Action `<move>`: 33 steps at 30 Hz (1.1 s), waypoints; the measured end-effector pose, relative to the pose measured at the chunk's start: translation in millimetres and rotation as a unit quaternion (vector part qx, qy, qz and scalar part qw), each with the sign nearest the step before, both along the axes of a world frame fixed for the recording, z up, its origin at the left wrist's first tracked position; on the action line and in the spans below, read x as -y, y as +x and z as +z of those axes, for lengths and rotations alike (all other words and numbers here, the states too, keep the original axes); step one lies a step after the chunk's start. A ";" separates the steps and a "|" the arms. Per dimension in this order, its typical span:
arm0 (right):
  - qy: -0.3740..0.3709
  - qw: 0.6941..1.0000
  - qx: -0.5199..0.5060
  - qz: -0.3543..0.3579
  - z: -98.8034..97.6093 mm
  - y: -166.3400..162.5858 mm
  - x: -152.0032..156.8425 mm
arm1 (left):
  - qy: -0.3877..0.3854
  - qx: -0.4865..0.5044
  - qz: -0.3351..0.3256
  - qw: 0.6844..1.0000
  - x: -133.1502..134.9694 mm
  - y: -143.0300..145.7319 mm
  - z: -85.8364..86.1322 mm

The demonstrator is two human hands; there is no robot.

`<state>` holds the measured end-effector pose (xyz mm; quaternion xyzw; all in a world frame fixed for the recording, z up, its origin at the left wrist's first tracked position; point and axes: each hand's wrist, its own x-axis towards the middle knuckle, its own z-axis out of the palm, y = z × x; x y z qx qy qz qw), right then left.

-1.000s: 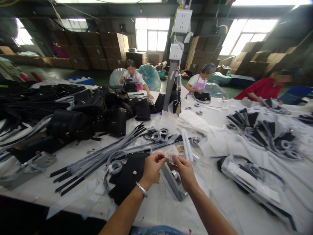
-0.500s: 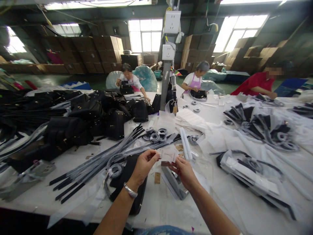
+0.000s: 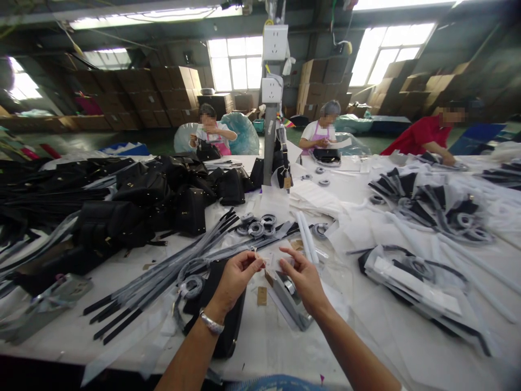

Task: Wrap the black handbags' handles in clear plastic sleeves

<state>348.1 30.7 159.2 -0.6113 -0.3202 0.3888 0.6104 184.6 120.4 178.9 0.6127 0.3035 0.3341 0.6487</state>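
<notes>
My left hand (image 3: 240,274) is closed, its thumb and forefinger pinching a thin pale string loop (image 3: 255,254). What looks like a small brown hang tag (image 3: 269,278) dangles from that string, just right of the fingertips. My right hand (image 3: 302,277) is open, thumb and fingers apart, a short gap from the tag. Below both hands a brown card tag (image 3: 261,296) lies on the white table (image 3: 277,358). A grey wrapped strip-like piece (image 3: 291,304) lies under my right hand. Beside my left forearm rests a black bag (image 3: 228,331), partly covered by the arm.
Long grey-wrapped straps (image 3: 163,282) fan out at left, near coiled straps (image 3: 256,229). Black bags (image 3: 191,209) are heaped behind them. A wrapped black bag (image 3: 415,282) lies at right. A post with sockets (image 3: 271,125) rises mid-table. Three people work across the table.
The small clear packet that was stretched between both hands is no longer held up there. My right hand has let go and opened; my left now pinches the string.
</notes>
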 end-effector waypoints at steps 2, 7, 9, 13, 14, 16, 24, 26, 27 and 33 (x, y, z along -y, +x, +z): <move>-0.003 0.999 -0.044 0.008 -4.8 1.0 0.5 | -0.018 0.024 0.001 1.000 1.5 -2.8 6.4; -0.026 0.996 -0.051 0.067 -29.5 0.9 4.9 | -0.106 0.101 -0.011 0.989 4.6 -8.0 20.6; -0.028 0.996 0.000 0.090 -40.9 0.7 5.7 | -0.129 0.116 -0.021 0.985 6.5 -8.7 23.2; -0.013 0.995 0.080 0.050 -44.1 0.7 8.6 | -0.128 0.106 -0.028 0.986 11.5 -9.0 23.6; 0.004 0.994 0.105 0.037 -39.0 -0.2 9.8 | -0.117 0.094 -0.029 0.988 13.2 -9.1 23.2; 0.056 0.984 0.159 0.060 -24.7 -4.8 12.2 | -0.098 0.069 -0.032 0.992 17.0 -9.7 22.1; 0.018 0.976 -0.014 0.214 -14.9 -42.6 10.8 | -0.114 0.095 0.032 0.988 34.1 -32.9 12.2; -0.016 0.972 -0.083 0.221 -24.3 -49.7 10.9 | -0.117 0.094 0.056 0.987 35.3 -47.3 3.3; -0.029 0.969 -0.103 0.224 -28.4 -53.0 10.8 | -0.122 0.083 0.064 0.987 34.7 -56.6 -3.3; -0.101 0.966 -0.083 0.224 -51.0 -71.3 1.2 | -0.198 -0.052 0.365 0.908 15.6 -147.0 -74.1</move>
